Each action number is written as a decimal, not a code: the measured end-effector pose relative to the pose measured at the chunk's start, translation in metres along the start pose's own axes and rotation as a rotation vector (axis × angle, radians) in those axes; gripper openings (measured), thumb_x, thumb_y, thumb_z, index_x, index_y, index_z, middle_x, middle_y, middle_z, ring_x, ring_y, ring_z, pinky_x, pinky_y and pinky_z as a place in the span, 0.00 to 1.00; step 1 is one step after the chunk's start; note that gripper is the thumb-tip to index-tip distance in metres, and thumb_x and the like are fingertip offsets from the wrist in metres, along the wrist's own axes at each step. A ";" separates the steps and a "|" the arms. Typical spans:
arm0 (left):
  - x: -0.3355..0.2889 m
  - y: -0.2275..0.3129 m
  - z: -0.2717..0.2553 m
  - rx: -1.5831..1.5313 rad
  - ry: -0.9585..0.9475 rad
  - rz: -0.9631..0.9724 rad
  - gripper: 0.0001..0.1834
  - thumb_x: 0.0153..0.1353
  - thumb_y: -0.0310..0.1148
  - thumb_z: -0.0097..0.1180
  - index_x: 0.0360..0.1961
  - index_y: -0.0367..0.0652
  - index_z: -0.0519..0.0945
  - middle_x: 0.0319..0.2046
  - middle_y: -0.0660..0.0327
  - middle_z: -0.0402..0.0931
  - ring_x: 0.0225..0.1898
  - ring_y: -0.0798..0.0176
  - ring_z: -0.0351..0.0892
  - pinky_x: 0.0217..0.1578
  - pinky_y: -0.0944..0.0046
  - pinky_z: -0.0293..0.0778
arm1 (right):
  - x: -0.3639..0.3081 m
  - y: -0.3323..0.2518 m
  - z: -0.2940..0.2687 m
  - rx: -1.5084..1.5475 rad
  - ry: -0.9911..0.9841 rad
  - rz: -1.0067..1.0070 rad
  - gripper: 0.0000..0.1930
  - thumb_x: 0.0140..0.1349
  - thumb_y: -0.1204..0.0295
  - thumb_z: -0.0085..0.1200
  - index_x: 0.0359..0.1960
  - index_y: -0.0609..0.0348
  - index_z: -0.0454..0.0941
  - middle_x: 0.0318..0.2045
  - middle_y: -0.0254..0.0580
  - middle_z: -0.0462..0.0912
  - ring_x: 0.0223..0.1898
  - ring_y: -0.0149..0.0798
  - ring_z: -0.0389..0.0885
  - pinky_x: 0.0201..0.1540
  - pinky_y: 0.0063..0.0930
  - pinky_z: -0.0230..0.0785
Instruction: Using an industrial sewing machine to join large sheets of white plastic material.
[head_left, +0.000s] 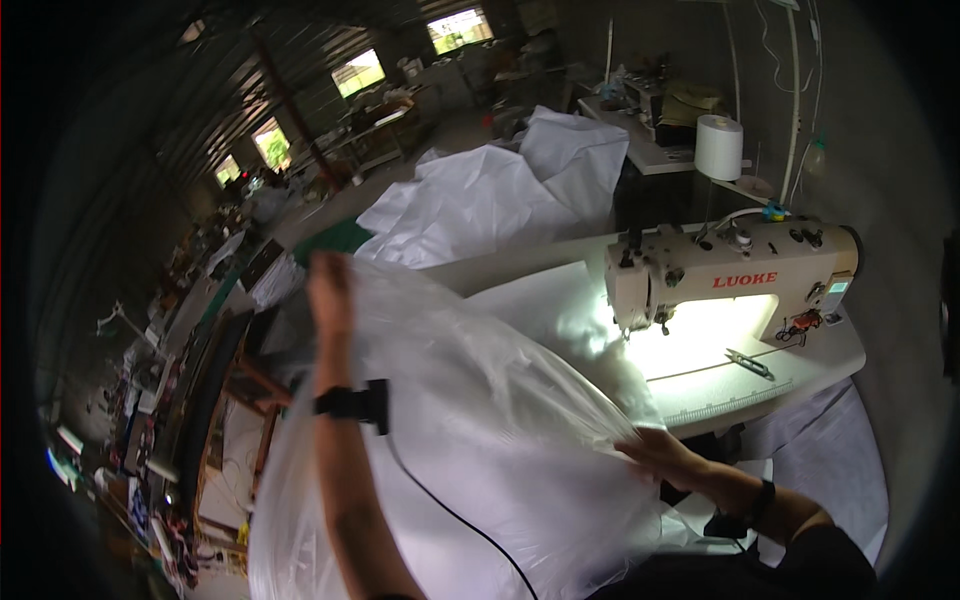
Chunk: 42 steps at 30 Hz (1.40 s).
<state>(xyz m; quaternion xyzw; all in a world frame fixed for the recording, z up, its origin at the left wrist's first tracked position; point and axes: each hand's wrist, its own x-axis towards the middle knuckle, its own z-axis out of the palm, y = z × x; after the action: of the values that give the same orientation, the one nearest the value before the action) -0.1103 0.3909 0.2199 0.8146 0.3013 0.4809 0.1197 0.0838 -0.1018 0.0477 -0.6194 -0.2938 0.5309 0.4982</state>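
Note:
A big translucent white plastic sheet (480,420) spreads in front of me, with a thin clear film along its upper edge. My left hand (330,285), raised at the far left corner and slightly blurred, is closed on that edge. Lower down at the right, my right hand (670,457) grips the same sheet near the front of the sewing table. Beyond the right hand stands a white industrial sewing machine (735,270), its lamp lit. Another white sheet piece (550,300) lies flat on the table, left of the needle. My fingertips are partly hidden by the sheet.
Thread snips (750,364) lie on the machine bed. A thread cone (718,148) stands behind the machine. A heap of white sheeting (470,195) rises beyond the table, and more sheeting (825,450) hangs at the right. Wooden frames (250,385) and clutter line the left.

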 end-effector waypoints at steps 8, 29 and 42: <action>-0.091 -0.080 0.215 0.405 -0.431 -0.121 0.14 0.70 0.40 0.45 0.47 0.42 0.69 0.35 0.44 0.81 0.38 0.38 0.81 0.38 0.40 0.73 | -0.023 0.053 -0.026 -0.205 -0.035 0.104 0.20 0.65 0.56 0.58 0.47 0.60 0.80 0.32 0.37 0.83 0.30 0.32 0.80 0.34 0.27 0.73; -0.188 0.079 0.127 0.330 -0.455 0.162 0.13 0.65 0.30 0.48 0.49 0.41 0.73 0.43 0.48 0.78 0.45 0.43 0.79 0.44 0.47 0.76 | -0.056 0.090 -0.052 -0.241 0.043 -0.073 0.30 0.60 0.52 0.63 0.57 0.61 0.74 0.47 0.48 0.82 0.50 0.37 0.79 0.49 0.29 0.72; -0.275 0.142 0.194 0.178 -0.817 0.545 0.34 0.62 0.51 0.55 0.65 0.47 0.66 0.70 0.53 0.56 0.73 0.47 0.49 0.65 0.29 0.45 | -0.099 0.114 -0.106 -0.296 -0.183 0.272 0.25 0.61 0.50 0.60 0.40 0.64 0.81 0.30 0.44 0.82 0.34 0.35 0.80 0.40 0.31 0.73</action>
<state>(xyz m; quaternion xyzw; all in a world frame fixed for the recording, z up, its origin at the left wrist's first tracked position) 0.0115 0.1299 -0.0059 0.9926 0.0457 0.1086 0.0277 0.1397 -0.2601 -0.0282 -0.6689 -0.3262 0.5982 0.2971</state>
